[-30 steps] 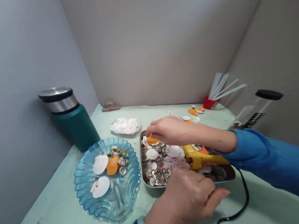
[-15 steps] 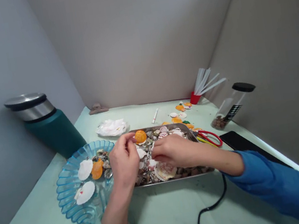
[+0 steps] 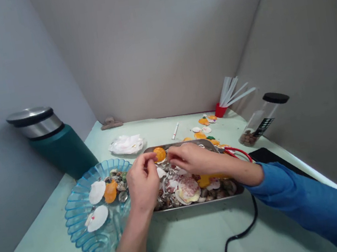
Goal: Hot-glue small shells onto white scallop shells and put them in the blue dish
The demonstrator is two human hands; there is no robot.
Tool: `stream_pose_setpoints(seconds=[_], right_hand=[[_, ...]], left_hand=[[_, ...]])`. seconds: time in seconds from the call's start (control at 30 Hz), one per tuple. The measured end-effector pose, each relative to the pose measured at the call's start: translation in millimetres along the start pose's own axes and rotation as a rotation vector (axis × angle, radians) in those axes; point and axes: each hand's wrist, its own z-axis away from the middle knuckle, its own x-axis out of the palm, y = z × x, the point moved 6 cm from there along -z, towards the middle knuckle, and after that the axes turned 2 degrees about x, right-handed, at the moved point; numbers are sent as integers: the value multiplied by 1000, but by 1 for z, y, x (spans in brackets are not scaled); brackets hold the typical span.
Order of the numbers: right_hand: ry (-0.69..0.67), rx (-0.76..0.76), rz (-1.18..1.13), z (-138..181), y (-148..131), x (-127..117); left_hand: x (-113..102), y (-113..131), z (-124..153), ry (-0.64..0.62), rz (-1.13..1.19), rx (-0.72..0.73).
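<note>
A metal tray [image 3: 200,202] full of mixed seashells lies in front of me. My left hand [image 3: 143,183] hovers over the tray's left end, its thumb and fingers pinched near an orange scallop shell [image 3: 160,154]. My right hand [image 3: 193,159] reaches across the tray's far side, fingers curled and pinched just right of that shell; whether it holds anything is hidden. A large pink-and-white scallop [image 3: 188,188] lies in the tray below my right hand. A yellow glue gun [image 3: 207,180] rests in the tray under my right forearm.
A blue glass shell-shaped dish [image 3: 85,230] with white and orange shells sits left of the tray. A green flask [image 3: 56,146] stands far left. Red scissors [image 3: 238,152], a black pad [image 3: 269,157], a lidded jar [image 3: 262,122], a red cup of sticks [image 3: 221,109], tissue [image 3: 126,144], black cord [image 3: 245,229].
My left hand came up from the table's near edge to the tray's left end. My right hand moved from the tray's middle to its far side, beside the orange shell. The view shifted.
</note>
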Motion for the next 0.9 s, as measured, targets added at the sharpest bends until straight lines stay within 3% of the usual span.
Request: stream_pose_setpoints(seconds=[0.07,0.23,0.43,0.77,0.9], right_hand=[[43,72,-127,8,7,-7],[144,314,-709,22,24,-4],[226,320,-906,27,23,3],[232,426,-1169,28,26,5],[235,473,-1202,29,27,4]], left_hand=[[6,-1,0,-72,123,-41],[24,7,6,-298,434,-160],[38,12,14,-444,574,-271],[38,3,11,-453,523,-273],[24,-1,2,-299,272,-157]])
